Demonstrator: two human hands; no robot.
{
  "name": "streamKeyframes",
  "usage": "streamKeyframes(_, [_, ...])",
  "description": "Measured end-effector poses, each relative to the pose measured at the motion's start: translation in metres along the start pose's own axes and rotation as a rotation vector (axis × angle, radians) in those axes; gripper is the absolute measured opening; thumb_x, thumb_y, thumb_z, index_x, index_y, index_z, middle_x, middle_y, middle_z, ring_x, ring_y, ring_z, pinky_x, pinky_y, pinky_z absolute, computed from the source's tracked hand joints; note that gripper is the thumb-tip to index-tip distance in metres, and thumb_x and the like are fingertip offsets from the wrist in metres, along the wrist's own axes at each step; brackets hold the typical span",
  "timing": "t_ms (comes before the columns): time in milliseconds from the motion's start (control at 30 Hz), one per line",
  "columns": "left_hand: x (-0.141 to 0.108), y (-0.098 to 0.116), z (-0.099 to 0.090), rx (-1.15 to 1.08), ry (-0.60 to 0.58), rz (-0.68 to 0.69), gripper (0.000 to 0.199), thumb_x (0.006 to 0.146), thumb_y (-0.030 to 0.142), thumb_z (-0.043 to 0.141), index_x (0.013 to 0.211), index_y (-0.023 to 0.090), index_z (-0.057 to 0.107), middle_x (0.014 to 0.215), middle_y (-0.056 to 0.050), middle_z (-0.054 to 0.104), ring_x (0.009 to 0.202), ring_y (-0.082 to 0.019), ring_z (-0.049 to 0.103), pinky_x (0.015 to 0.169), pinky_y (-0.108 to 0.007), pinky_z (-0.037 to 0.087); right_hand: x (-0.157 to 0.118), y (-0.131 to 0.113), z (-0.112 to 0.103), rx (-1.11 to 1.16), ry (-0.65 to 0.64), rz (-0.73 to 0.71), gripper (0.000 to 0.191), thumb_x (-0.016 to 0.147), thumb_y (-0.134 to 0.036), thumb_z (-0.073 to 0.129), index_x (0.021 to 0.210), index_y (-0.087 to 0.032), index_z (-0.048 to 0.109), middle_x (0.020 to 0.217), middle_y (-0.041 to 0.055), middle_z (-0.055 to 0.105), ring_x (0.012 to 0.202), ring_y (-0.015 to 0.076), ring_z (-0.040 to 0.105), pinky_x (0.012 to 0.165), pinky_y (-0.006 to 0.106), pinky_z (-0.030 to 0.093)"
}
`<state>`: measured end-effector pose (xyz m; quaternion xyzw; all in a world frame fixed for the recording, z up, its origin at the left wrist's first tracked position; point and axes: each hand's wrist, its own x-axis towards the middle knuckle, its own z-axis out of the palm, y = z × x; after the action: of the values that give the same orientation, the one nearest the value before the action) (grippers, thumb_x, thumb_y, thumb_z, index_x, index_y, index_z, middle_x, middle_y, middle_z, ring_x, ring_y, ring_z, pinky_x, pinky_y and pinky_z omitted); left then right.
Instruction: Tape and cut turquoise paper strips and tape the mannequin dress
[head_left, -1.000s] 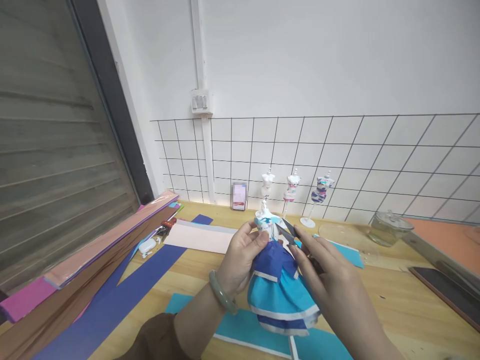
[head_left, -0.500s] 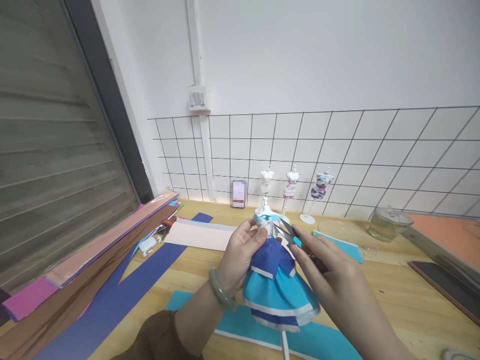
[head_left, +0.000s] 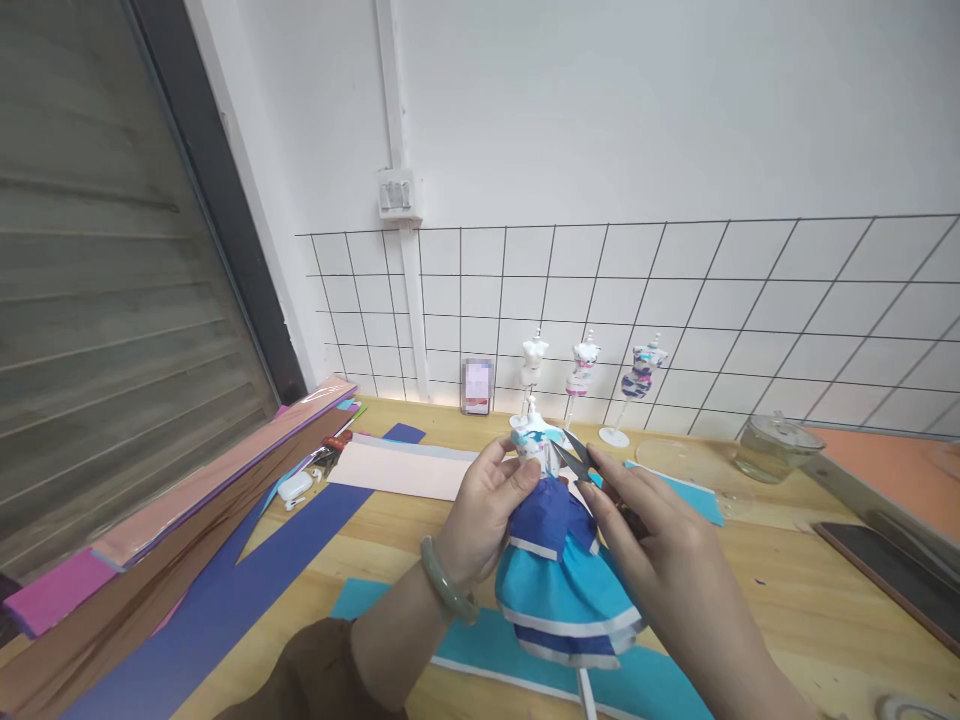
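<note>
At the bodice of the small dress form (head_left: 529, 452), clamped on with the left hand (head_left: 480, 520), thumb across the front, fingers wrapped behind. Opposite, gripping scissors (head_left: 576, 460) with the right hand (head_left: 667, 540), fingers curled together round the handles, mostly hidden. Pointing spread blades at the torso's side; can't tell if touching.

Below the grip: covered by a navy layer (head_left: 541, 515) at the waist, then by a flared turquoise skirt (head_left: 559, 588) with white edging. Held leaning slightly, over a turquoise strip (head_left: 645, 682) on the wooden table (head_left: 795, 630); can't see any base.

Looks like close trimming at the bodice. Judged to need a steady torso, small bites at the tips, left thumb out of the blade line, navy layer not nicked.

Farther out, to the left: along with a pale pink strip (head_left: 405, 470), a long navy strip (head_left: 300, 540) and an earbud case (head_left: 295, 487). To the rear: near three more dress forms (head_left: 583, 368) and a propped phone (head_left: 478, 390).
</note>
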<state>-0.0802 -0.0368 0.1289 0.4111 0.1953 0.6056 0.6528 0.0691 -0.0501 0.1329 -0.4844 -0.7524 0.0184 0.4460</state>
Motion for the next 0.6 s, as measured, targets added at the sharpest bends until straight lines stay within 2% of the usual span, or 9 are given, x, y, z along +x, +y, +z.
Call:
streamKeyframes(333, [0.0, -0.004, -0.003, 0.08, -0.006, 0.033, 0.031, 0.078, 0.025, 0.06, 0.107, 0.016, 0.051, 0.099, -0.01, 0.064, 0.09, -0.02, 0.062, 0.082, -0.032, 0.045, 0.0, 0.006, -0.005, 0.054, -0.089, 0.064, 0.037, 0.086, -0.039, 0.042, 0.117, -0.023, 0.054, 0.077, 0.0035, 0.058, 0.069, 0.0171, 0.054, 0.057, 0.027, 0.043])
streamKeyframes(533, [0.0, -0.005, -0.002, 0.113, -0.011, 0.06, 0.03, 0.079, 0.025, 0.059, 0.108, 0.018, 0.05, 0.1, -0.009, 0.064, 0.093, -0.019, 0.06, 0.083, -0.03, 0.044, 0.0, 0.004, 0.002, 0.154, -0.053, 0.117, 0.039, 0.085, -0.04, 0.044, 0.117, -0.02, 0.055, 0.077, 0.004, 0.06, 0.071, 0.0176, 0.056, 0.06, 0.029, 0.045])
streamKeyframes(600, [0.0, -0.005, -0.002, 0.107, -0.022, 0.064, 0.03, 0.08, 0.024, 0.057, 0.108, 0.019, 0.05, 0.102, -0.009, 0.063, 0.095, -0.02, 0.06, 0.084, -0.03, 0.044, 0.0, 0.003, 0.005, 0.23, -0.045, 0.155, 0.04, 0.083, -0.041, 0.046, 0.116, -0.021, 0.057, 0.084, 0.0049, 0.064, 0.076, 0.0186, 0.058, 0.064, 0.029, 0.047])
